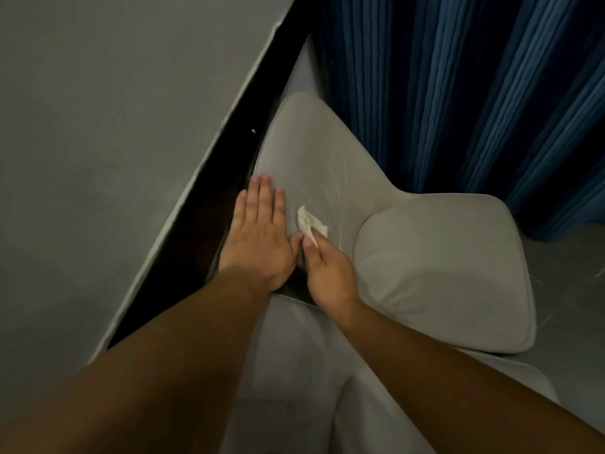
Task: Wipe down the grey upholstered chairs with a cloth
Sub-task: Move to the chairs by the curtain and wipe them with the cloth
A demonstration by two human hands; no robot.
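Observation:
A grey upholstered chair (314,152) fills the middle of the head view, its backrest slanting up to the left and its padded seat cushion (442,273) lying to the right. My left hand (258,237) lies flat, fingers straight, on the lower left of the backrest. Just beside it, my right hand (327,273) pinches a small crumpled white cloth (309,222) between thumb and fingers and holds it against the backrest. A second grey chair (294,371) sits below, partly hidden by my forearms.
A grey wall (114,126) with a dark skirting strip (209,204) runs diagonally close along the chair's left side. Blue pleated curtains (474,93) hang right behind the chair. Pale floor (573,273) shows at the right.

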